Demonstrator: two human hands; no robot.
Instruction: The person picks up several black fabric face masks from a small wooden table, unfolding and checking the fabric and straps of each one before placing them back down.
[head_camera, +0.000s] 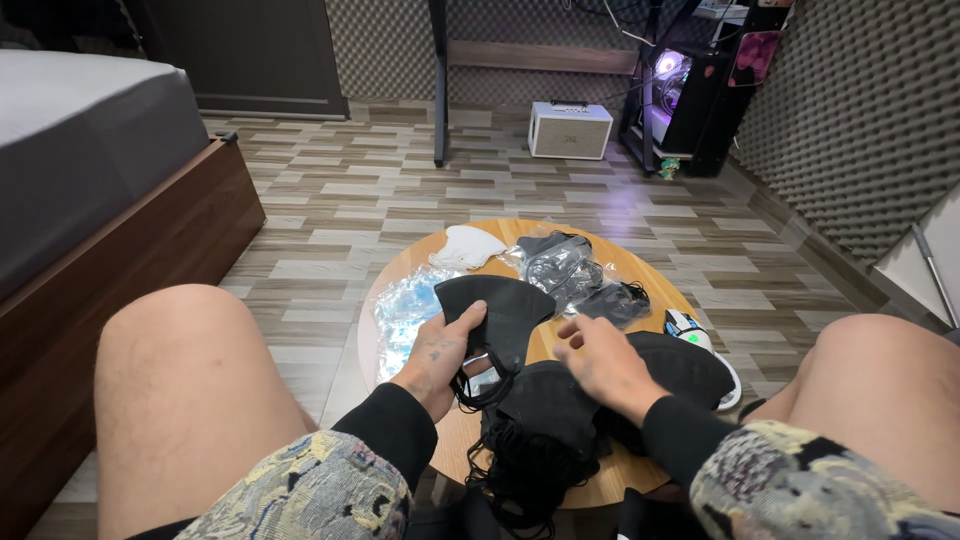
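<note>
My left hand (440, 355) grips a black face mask (500, 305) by its near edge, with the ear loops hanging below my palm. My right hand (600, 360) hovers with fingers spread over a pile of black masks (550, 420) on the near side of a small round wooden table (640, 275). Farther back lie a white mask (466, 246), black masks in clear plastic wrappers (565, 265), and a clear bluish plastic bag (405, 310) at the left rim.
A white computer mouse (690, 330) sits at the table's right side. My bare knees flank the table. A bed with a wooden frame (130, 230) stands at left. A small white speaker (569, 130) and a lit computer case (680, 85) sit on the floor behind.
</note>
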